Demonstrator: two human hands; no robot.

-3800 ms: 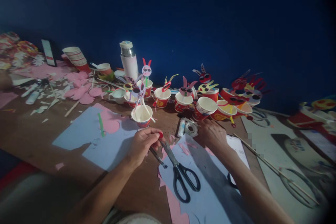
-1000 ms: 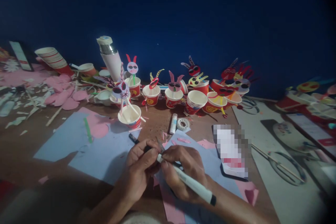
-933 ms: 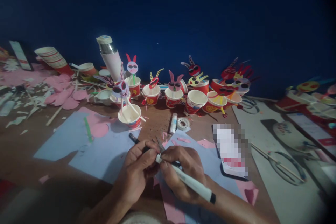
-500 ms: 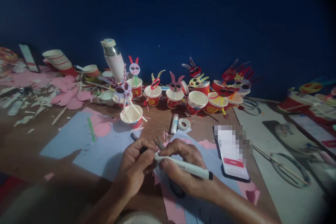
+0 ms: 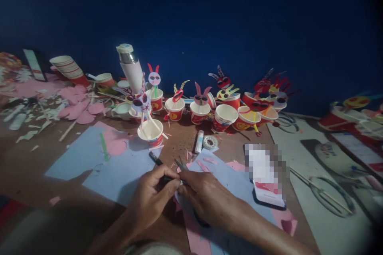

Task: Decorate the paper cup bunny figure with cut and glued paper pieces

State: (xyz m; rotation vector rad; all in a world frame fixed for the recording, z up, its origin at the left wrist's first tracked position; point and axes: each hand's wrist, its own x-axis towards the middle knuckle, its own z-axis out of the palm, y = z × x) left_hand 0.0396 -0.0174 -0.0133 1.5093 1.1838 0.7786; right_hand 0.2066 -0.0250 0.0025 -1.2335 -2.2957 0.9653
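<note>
My left hand (image 5: pixel 157 193) is closed, thumb and fingers pinching a small dark piece (image 5: pixel 166 179) whose kind is unclear. Against it my right hand (image 5: pixel 206 193) is turned back upward, fingers curled. A bit of the white marker (image 5: pixel 181 182) shows between the two hands; the rest is hidden under my right hand. Scissors (image 5: pixel 180 163) lie beneath my right hand, blades pointing away and a dark handle partly showing below. A black marker (image 5: pixel 155 158) rests just beyond my left fingers. Blue paper (image 5: pixel 116 167) and pink paper (image 5: pixel 196 231) are spread under and beside my hands.
A glue stick (image 5: pixel 199 142) and a tape roll (image 5: pixel 210 142) sit ahead. Several paper cups (image 5: pixel 174 110) with paper animal faces line the back, near a flask (image 5: pixel 131 67). A phone (image 5: pixel 269 203) lies at right. Paper scraps (image 5: pixel 32 127) cover the left.
My right hand has rolled over, palm down, and come in against my left fingers. The white marker, seen whole across my right hand before, is now mostly hidden.
</note>
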